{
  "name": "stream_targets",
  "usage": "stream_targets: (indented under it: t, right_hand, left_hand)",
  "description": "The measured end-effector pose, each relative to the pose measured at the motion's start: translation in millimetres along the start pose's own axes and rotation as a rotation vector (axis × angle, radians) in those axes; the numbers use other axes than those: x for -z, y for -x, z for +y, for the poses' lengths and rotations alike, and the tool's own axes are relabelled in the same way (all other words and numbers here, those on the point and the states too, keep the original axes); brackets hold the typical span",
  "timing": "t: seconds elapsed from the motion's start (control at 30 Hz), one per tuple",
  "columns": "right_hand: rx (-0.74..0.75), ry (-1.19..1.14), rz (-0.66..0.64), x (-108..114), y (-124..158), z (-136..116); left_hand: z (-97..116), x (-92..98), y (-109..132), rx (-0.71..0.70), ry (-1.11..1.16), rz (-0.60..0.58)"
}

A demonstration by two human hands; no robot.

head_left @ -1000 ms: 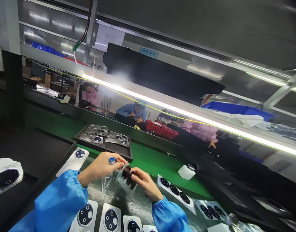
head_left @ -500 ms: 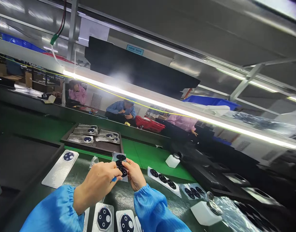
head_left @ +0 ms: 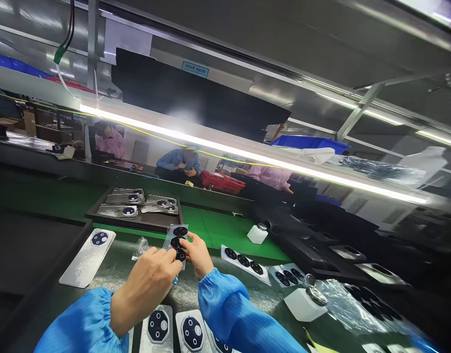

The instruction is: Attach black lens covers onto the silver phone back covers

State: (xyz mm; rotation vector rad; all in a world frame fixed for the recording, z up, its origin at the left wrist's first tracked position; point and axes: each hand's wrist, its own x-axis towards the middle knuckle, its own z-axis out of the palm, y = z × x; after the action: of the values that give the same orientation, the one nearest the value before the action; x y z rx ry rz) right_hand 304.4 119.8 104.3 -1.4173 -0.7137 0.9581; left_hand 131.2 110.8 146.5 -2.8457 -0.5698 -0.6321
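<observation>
A clear strip with three black round pieces (head_left: 180,231) is held up over the dark green bench. My right hand (head_left: 196,253) pinches its right edge, thumb and fingers closed on it. At the strip's lower end my left hand (head_left: 147,284) has its fingers pressed together, and a small blue tab (head_left: 175,280) shows just under them. What the left fingertips grip is partly hidden. Below the hands lie pale phone-shaped panels with dark camera rings, one (head_left: 158,328) near my left wrist and another (head_left: 192,332) to its right.
A black tray (head_left: 96,223) of stacked panels stands behind. One panel (head_left: 86,260) lies left. On the right are strips of black rings (head_left: 243,261), two white bottles with metal caps (head_left: 257,234) and clear plastic wrap (head_left: 343,306). People sit beyond the bench.
The view has shifted slightly, moving most things left in the picture. My left hand has moved a little lower against the strip, and the blue tab now shows below its fingers.
</observation>
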Motion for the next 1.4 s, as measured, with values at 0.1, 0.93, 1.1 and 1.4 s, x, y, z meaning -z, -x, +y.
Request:
stream_targets:
  t: [0.1, 0.93, 1.1, 1.4]
  right_hand:
    - [-0.008, 0.024, 0.000, 0, 0, -1]
    - [0.470, 0.454, -0.249, 8, 44, -21]
    - [0.540, 0.686, -0.232, 20, 30, -46]
    - [0.781, 0.814, -0.139, 27, -5, -69]
  left_hand:
    - [2, 2.7, 0, -0.024, -0.019, -0.013]
    - [-41, -6.2, -12, 0.426, 0.672, -0.044]
    - [-54, 10.9, -22, 0.343, 0.463, -0.167]
    - [-68, 32.5, -53, 0.147, -0.021, -0.092]
